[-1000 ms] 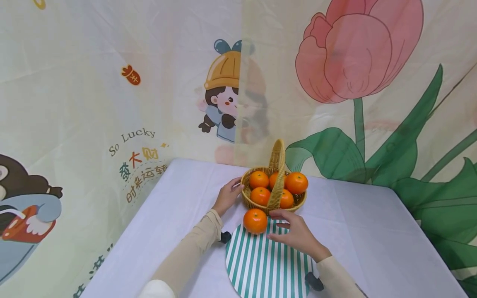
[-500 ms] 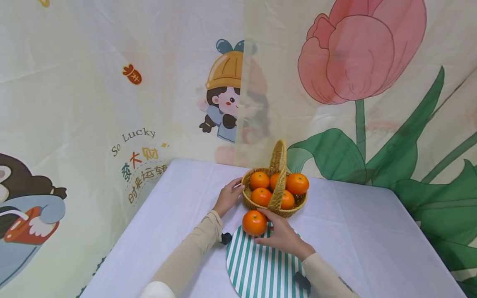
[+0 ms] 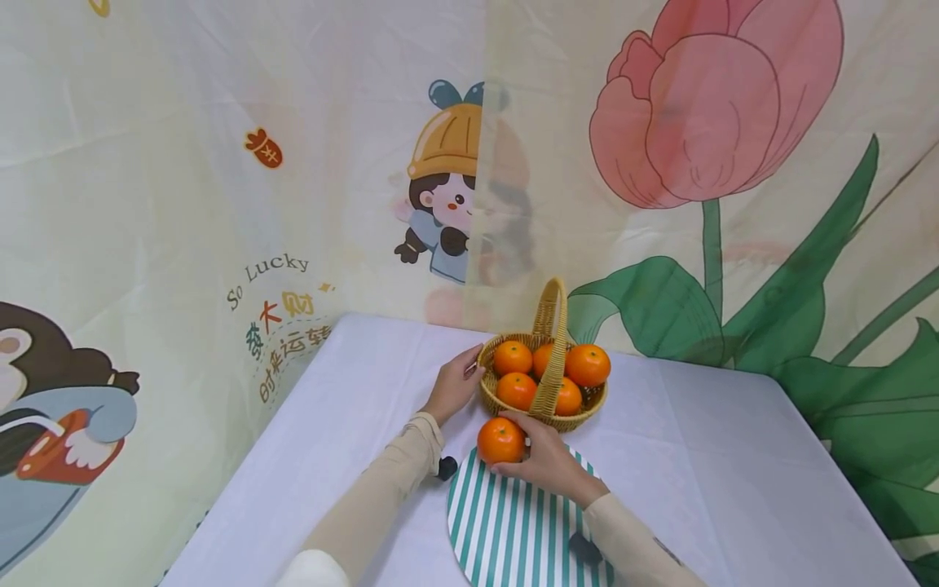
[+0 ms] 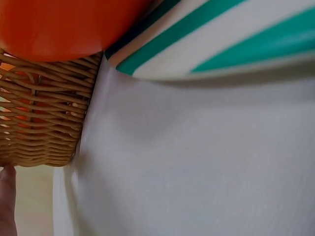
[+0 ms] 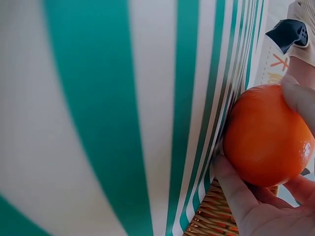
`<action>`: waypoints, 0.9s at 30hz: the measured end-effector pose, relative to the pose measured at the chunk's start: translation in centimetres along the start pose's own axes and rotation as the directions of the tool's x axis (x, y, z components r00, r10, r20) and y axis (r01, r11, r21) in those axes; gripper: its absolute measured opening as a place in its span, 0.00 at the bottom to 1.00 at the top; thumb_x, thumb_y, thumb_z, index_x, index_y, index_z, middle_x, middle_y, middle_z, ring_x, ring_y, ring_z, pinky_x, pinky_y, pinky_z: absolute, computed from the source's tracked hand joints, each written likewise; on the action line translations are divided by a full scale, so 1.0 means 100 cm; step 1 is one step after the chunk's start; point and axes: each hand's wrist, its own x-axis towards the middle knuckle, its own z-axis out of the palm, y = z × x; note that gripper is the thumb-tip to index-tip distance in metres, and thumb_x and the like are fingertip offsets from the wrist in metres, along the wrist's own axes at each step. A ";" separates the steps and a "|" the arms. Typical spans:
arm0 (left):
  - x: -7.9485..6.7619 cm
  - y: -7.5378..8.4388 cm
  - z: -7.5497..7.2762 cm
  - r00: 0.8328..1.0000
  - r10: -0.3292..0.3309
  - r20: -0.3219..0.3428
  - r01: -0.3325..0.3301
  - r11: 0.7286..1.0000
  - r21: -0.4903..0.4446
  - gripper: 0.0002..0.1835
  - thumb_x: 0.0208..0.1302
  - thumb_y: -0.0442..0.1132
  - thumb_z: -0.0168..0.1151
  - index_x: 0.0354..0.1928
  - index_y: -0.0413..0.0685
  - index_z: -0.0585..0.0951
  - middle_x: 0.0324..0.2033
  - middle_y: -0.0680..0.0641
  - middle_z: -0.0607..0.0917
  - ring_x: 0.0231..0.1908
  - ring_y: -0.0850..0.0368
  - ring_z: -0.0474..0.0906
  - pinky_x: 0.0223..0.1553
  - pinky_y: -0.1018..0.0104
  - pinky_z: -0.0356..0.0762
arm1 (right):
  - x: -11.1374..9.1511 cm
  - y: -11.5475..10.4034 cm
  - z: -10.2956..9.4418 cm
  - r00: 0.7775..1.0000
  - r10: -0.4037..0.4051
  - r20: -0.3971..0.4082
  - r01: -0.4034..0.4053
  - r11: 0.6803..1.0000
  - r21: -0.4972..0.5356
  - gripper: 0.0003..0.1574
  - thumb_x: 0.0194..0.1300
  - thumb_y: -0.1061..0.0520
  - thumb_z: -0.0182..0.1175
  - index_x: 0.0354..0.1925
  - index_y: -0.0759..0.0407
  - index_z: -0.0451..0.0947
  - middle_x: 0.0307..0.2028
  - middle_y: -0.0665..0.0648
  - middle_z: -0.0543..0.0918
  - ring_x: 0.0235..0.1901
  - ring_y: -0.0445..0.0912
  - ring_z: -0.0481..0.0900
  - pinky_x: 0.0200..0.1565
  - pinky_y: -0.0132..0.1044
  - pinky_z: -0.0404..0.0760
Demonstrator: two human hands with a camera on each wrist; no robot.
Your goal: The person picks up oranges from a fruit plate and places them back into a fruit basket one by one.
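Note:
A single orange (image 3: 501, 441) sits at the far edge of a round green-and-white striped plate (image 3: 513, 530). My right hand (image 3: 550, 465) holds it from the right, fingers behind and thumb in front; the right wrist view shows the orange (image 5: 268, 135) between thumb and fingers. Just beyond stands a wicker basket (image 3: 572, 422) with a tall handle and several oranges (image 3: 517, 391) inside. My left hand (image 3: 453, 385) rests against the basket's left side. One straight finger (image 4: 7, 196) touches the wicker in the left wrist view; the other fingers are outside that view.
A white cloth (image 3: 704, 489) covers the table. Patterned curtains (image 3: 352, 147) with a tulip and cartoon figures hang close behind and along the left. Dark wrist cameras (image 3: 585, 549) are strapped at both cuffs, the right one over the plate.
My right hand has moved left from beside the orange and closed around it. The left hand stays at the basket, and the basket keeps its place.

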 end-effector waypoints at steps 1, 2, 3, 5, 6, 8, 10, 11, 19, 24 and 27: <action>0.001 0.000 0.000 1.000 0.014 0.004 -0.014 1.000 0.013 0.26 0.69 0.33 0.59 0.68 0.39 0.70 0.64 0.42 0.73 0.62 0.49 0.71 0.59 0.62 0.73 | 0.000 0.000 0.000 1.000 0.001 0.001 -0.001 1.000 0.004 0.53 0.50 0.44 0.76 0.69 0.55 0.65 0.62 0.52 0.73 0.53 0.45 0.76 0.51 0.39 0.81; 0.002 0.000 0.001 1.000 0.025 0.007 -0.025 1.000 0.018 0.26 0.68 0.32 0.59 0.68 0.39 0.70 0.64 0.42 0.74 0.62 0.49 0.71 0.59 0.62 0.73 | 0.000 0.000 0.000 1.000 0.002 0.002 -0.002 1.000 0.006 0.53 0.50 0.43 0.76 0.69 0.54 0.65 0.61 0.52 0.73 0.53 0.45 0.76 0.51 0.39 0.81; 0.003 0.000 0.002 1.000 0.026 0.010 -0.026 0.999 0.026 0.27 0.68 0.32 0.60 0.68 0.40 0.70 0.64 0.43 0.74 0.62 0.50 0.71 0.60 0.63 0.73 | 0.000 0.001 0.000 1.000 0.001 0.001 -0.001 1.000 0.008 0.53 0.50 0.43 0.76 0.69 0.54 0.65 0.61 0.52 0.73 0.53 0.45 0.76 0.51 0.40 0.81; 0.004 -0.002 0.003 1.000 0.020 0.010 -0.020 0.999 0.030 0.27 0.67 0.33 0.60 0.68 0.40 0.71 0.64 0.43 0.74 0.62 0.51 0.72 0.60 0.63 0.72 | 0.000 0.001 0.000 1.000 -0.001 0.002 0.001 1.000 0.010 0.52 0.50 0.43 0.76 0.68 0.54 0.65 0.61 0.51 0.74 0.53 0.44 0.76 0.51 0.40 0.81; 0.004 -0.002 0.003 1.000 0.020 0.007 -0.020 0.999 0.029 0.27 0.66 0.33 0.60 0.67 0.40 0.71 0.63 0.43 0.75 0.62 0.50 0.72 0.60 0.63 0.73 | 0.000 0.002 0.001 1.000 -0.001 0.001 0.001 1.000 0.009 0.52 0.50 0.43 0.76 0.68 0.54 0.66 0.60 0.51 0.74 0.52 0.44 0.76 0.51 0.41 0.81; 0.003 -0.004 0.004 1.000 0.013 0.006 -0.013 1.000 0.026 0.27 0.67 0.33 0.60 0.67 0.40 0.71 0.63 0.43 0.74 0.62 0.51 0.72 0.60 0.63 0.73 | -0.001 0.002 0.001 1.000 0.002 -0.002 -0.002 1.000 0.006 0.52 0.49 0.42 0.76 0.68 0.53 0.66 0.60 0.51 0.75 0.52 0.44 0.76 0.52 0.42 0.80; 0.002 -0.005 0.005 1.000 0.018 0.004 -0.018 0.999 0.028 0.27 0.67 0.33 0.60 0.67 0.40 0.71 0.63 0.42 0.74 0.62 0.50 0.72 0.59 0.62 0.73 | -0.002 0.002 0.001 1.000 0.006 -0.004 -0.006 1.000 0.004 0.52 0.49 0.41 0.76 0.68 0.53 0.66 0.60 0.50 0.75 0.52 0.44 0.76 0.53 0.43 0.80; 0.003 -0.006 0.006 1.000 0.023 0.002 -0.023 0.999 0.030 0.27 0.67 0.33 0.60 0.67 0.39 0.71 0.63 0.42 0.75 0.62 0.50 0.72 0.59 0.62 0.74 | -0.003 0.002 0.000 1.000 0.011 -0.006 -0.011 1.000 0.004 0.52 0.49 0.41 0.76 0.68 0.53 0.66 0.59 0.50 0.75 0.52 0.44 0.76 0.53 0.44 0.80; 0.004 -0.007 0.006 1.000 0.027 -0.016 -0.026 0.999 0.034 0.27 0.67 0.34 0.59 0.67 0.41 0.71 0.63 0.42 0.75 0.61 0.51 0.72 0.60 0.60 0.73 | -0.010 -0.003 -0.011 0.999 0.029 -0.017 -0.027 0.996 0.090 0.52 0.49 0.42 0.76 0.68 0.52 0.66 0.59 0.49 0.74 0.54 0.45 0.76 0.49 0.39 0.83; 0.004 -0.006 0.006 1.000 0.006 -0.007 -0.006 1.000 0.021 0.27 0.67 0.34 0.59 0.68 0.41 0.71 0.64 0.42 0.74 0.62 0.51 0.72 0.59 0.60 0.74 | -0.019 -0.003 -0.019 0.999 0.029 -0.029 -0.025 0.992 0.126 0.52 0.49 0.43 0.77 0.68 0.52 0.66 0.59 0.48 0.74 0.54 0.46 0.76 0.47 0.35 0.83; 0.004 -0.005 0.006 1.000 0.000 -0.007 0.001 1.000 0.019 0.27 0.67 0.33 0.59 0.68 0.42 0.71 0.64 0.42 0.74 0.62 0.51 0.72 0.59 0.62 0.74 | -0.026 -0.005 -0.027 0.998 0.042 -0.041 -0.037 0.991 0.128 0.51 0.49 0.44 0.77 0.68 0.51 0.67 0.59 0.49 0.75 0.54 0.47 0.77 0.46 0.35 0.84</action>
